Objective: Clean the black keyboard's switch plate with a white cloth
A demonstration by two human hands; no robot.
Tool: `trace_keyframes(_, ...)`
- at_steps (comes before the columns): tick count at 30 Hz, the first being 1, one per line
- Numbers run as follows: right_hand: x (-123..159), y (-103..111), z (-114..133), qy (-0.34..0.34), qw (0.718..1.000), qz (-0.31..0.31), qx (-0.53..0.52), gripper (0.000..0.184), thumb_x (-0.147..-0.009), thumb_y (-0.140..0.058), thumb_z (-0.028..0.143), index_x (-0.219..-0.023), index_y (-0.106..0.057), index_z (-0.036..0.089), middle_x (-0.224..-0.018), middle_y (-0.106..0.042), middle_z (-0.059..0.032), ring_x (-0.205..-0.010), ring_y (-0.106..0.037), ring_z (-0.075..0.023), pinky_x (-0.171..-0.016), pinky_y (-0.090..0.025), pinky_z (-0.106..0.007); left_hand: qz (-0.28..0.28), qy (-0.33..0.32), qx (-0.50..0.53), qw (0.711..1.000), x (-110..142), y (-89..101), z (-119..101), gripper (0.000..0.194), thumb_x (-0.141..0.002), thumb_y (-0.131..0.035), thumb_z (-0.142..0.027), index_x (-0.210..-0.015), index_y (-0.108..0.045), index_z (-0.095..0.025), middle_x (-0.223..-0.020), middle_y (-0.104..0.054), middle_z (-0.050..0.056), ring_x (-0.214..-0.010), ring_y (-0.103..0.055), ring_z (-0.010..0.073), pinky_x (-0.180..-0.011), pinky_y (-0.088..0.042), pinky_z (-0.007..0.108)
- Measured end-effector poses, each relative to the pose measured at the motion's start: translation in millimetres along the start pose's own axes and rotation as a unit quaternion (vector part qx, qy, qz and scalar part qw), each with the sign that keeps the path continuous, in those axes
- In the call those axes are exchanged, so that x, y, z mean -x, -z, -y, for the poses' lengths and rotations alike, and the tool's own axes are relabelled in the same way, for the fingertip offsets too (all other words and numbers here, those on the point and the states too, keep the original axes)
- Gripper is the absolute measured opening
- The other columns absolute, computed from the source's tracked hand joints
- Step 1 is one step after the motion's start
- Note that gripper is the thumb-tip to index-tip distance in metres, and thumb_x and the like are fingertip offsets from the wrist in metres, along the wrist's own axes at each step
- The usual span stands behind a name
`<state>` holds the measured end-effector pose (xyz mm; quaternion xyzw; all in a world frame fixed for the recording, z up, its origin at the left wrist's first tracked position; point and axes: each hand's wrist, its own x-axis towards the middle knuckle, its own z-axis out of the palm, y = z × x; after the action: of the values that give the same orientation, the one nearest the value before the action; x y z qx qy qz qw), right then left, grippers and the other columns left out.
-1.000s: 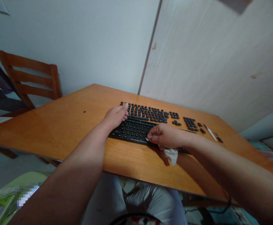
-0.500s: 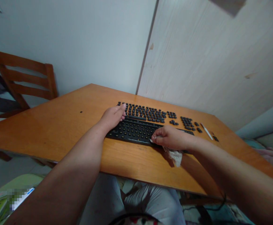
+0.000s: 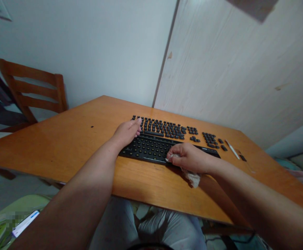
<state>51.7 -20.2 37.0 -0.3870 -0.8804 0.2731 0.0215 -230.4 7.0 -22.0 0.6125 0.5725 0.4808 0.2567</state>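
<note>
A black keyboard base, its keycaps off, lies on the wooden table in front of me. My left hand is closed on its upper left edge, thumb uppermost; the fingertips are partly hidden. Pinched in my right hand is a crumpled whitish tissue, whose loose end hangs below the palm. One tip of the tissue pokes out at the fingers, against the lower part of the keyboard. Behind the base lie the loose black keycaps, laid out in rows like a keyboard.
A thin white stick-like tool and a small dark piece lie at the right of the table. One small dark bit is on the left. A wooden chair stands at the far left, and a wall runs behind.
My right hand has shifted very slightly with the tissue at the keyboard base. My left hand keeps its place on the edge. The whole view has tilted a little.
</note>
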Motion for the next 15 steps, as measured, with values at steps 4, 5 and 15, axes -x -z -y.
trace_keyframes(4, -1.6, -0.8, 0.4, 0.005, 1.000, 0.029, 0.001, 0.015, -0.081, -0.055, 0.025, -0.083, -0.069, 0.019, -0.065, -0.062, 0.0022, -0.056, -0.050, -0.0113, -0.055, -0.038, -0.023, 0.001, -0.001, -0.004, 1.000, 1.2, 0.9, -0.9, 0.064, -0.089, -0.033, -0.072, -0.077, -0.064, -0.017, -0.070, -0.067, 0.005, -0.063, -0.062, 0.0158, -0.064, -0.050, 0.028)
trace_keyframes(5, -1.4, 0.8, -1.5, -0.001, 0.999, 0.035, -0.006, 0.014, -0.081, -0.056, 0.026, -0.082, -0.068, 0.019, -0.064, -0.061, 0.0024, -0.055, -0.049, -0.0114, -0.054, -0.038, -0.023, 0.002, -0.002, -0.004, 1.000, 1.4, 1.1, -1.5, 0.064, -0.089, -0.033, -0.072, -0.077, -0.064, -0.017, -0.070, -0.067, 0.005, -0.063, -0.062, 0.0158, -0.064, -0.050, 0.028)
trace_keyframes(15, 0.2, 25.4, -33.3, -0.086, 0.978, -0.147, -0.119, 0.017, -0.077, -0.062, 0.035, -0.080, -0.068, 0.019, -0.071, -0.064, -0.0025, -0.064, -0.053, -0.0155, -0.058, -0.039, -0.027, 0.001, -0.008, -0.019, 1.000, 1.9, 1.6, -4.5, 0.065, -0.089, -0.033, -0.073, -0.074, -0.063, -0.017, -0.069, -0.068, 0.005, -0.063, -0.062, 0.0163, -0.063, -0.049, 0.028)
